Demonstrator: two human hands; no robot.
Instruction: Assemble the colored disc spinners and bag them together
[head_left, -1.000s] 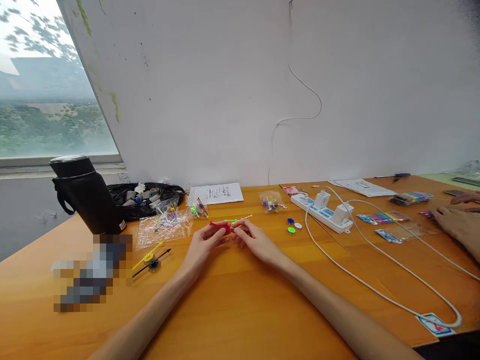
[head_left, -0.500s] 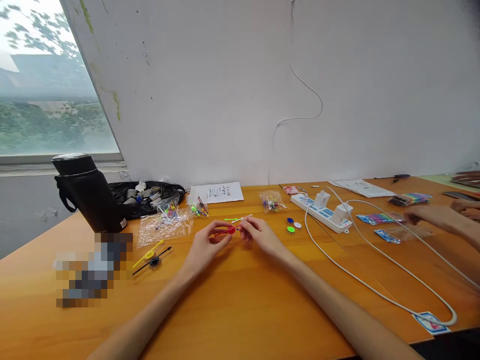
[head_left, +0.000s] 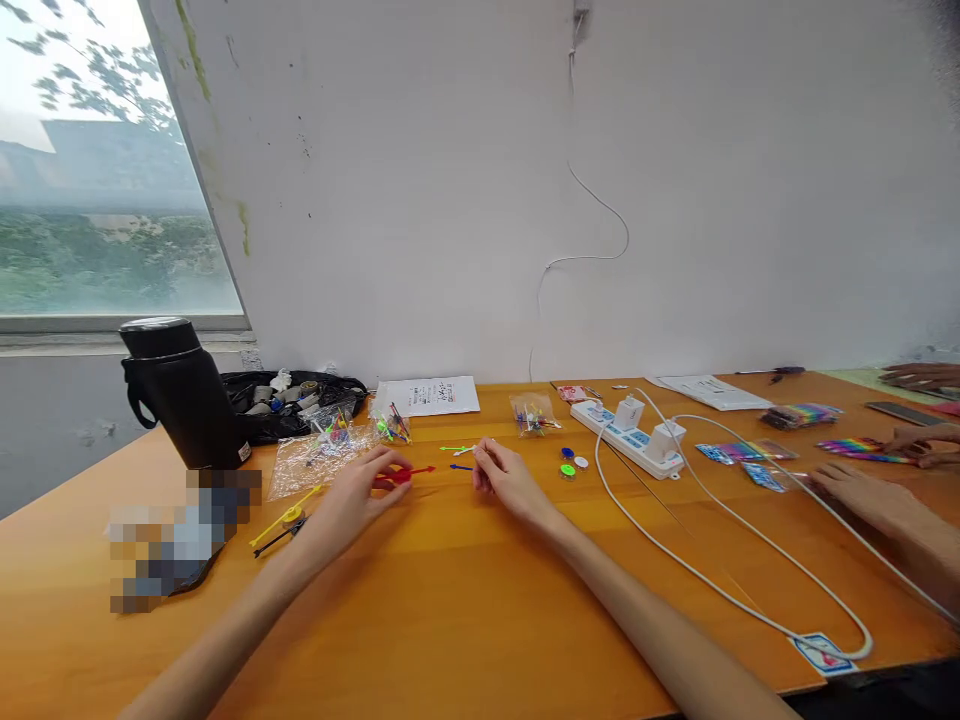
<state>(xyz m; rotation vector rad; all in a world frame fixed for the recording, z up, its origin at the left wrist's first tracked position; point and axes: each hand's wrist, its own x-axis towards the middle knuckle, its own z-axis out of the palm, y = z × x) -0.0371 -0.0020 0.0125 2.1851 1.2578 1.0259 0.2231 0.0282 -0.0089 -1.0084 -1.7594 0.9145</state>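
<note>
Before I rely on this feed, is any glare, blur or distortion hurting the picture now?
Head view: window bright, its sky washed out; head view: mosaic patch masks what lies before the black bottle, which leans, perhaps from lens stretch; head view: glints on the clear plastic; head view: red spinner and blue arrow small, partly hidden, colours readable.

Orange-brown wood-grain worktop (head_left: 450,620) looked smooth, semi-gloss. Red arrow-shaped plastic spinner (head_left: 403,475) and slim blue plastic arrow (head_left: 460,468) read as smooth. Black cylindrical bottle (head_left: 184,405) had a matt body, shinier lid top. Black crumpled plastic bag (head_left: 262,428) was glossy; flat clear plastic bag (head_left: 292,472) was shiny, wrinkled. White oblong plastic power strip (head_left: 637,450) looked smooth. White wall (head_left: 412,200) was matt.
</note>
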